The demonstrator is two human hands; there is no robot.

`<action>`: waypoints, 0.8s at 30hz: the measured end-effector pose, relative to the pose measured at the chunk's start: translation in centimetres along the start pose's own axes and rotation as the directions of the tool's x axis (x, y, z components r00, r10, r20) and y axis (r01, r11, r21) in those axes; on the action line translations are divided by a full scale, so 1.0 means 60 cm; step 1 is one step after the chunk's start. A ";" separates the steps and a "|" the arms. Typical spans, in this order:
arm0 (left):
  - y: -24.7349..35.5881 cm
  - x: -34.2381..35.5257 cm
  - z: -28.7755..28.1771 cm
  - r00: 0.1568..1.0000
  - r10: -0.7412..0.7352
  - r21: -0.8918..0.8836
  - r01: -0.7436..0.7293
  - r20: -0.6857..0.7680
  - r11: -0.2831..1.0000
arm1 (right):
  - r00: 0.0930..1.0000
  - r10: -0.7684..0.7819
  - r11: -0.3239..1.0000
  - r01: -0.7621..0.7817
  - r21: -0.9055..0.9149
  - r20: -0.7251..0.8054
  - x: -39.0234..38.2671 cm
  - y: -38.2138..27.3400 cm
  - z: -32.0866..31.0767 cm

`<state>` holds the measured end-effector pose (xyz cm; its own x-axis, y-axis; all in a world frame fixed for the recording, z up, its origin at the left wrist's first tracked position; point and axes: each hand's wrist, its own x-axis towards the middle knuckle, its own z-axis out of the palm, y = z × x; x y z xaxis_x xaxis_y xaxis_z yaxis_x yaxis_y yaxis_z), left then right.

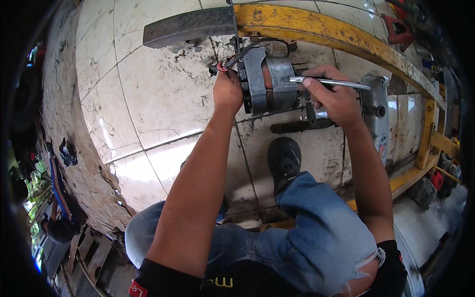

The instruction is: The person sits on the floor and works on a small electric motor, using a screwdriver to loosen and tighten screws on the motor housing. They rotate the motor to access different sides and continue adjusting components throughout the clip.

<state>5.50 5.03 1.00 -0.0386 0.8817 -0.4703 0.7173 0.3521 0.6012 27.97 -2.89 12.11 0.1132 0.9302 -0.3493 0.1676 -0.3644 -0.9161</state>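
Note:
An alternator [280, 81] with a grey metal case and a copper-coloured band showing lies on its side on the tiled floor. My left hand [228, 92] is closed against its left end, its fingertips partly hidden beside some red wires [222, 66]. A black cable [255, 43] arches over the top from there. In my right hand [336, 96] I grip a long, slim chrome wrench [349, 84], held between thumb and fingers. The left tip of the wrench lies over the alternator's casing; whether it touches cannot be made out.
A worn yellow metal frame [316, 25] runs behind and down the right, joined to a dark beam [188, 28]. Right of my hand stands a grey metal housing [376, 111]. A dark flat bar [302, 126] lies before the alternator, close to my black clog [284, 161].

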 end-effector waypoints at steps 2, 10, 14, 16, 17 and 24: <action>0.000 -0.004 0.001 1.000 0.001 -0.033 -0.002 -0.007 0.999 | 0.995 0.037 0.999 -0.034 -0.042 0.094 0.012 0.016 0.001; -0.007 0.000 0.004 0.999 0.030 -0.026 -0.031 -0.024 0.999 | 0.971 0.111 0.993 -0.099 0.067 -0.212 0.007 0.029 -0.048; -0.015 0.005 0.003 1.000 0.022 -0.005 -0.022 0.003 1.000 | 0.994 0.052 0.998 -0.054 0.027 0.093 0.028 0.027 -0.016; -0.008 0.005 0.009 0.999 0.027 -0.016 -0.027 0.019 1.000 | 0.987 -0.017 0.991 -0.004 -0.131 -0.161 0.034 0.070 -0.051; -0.005 0.005 0.012 0.999 0.032 -0.015 -0.032 0.020 0.999 | 0.959 -0.066 0.977 0.006 -0.212 -0.277 0.031 0.088 -0.074; -0.027 0.016 0.011 1.000 0.022 -0.014 -0.022 -0.011 1.000 | 0.960 0.237 0.971 -0.236 -0.027 0.147 0.008 0.057 -0.080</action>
<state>4.73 5.11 -0.86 -0.0304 0.8925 -0.4500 0.7085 0.3368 0.6202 33.29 -3.89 9.73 0.0042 0.8134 -0.5817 0.1623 -0.5745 -0.8022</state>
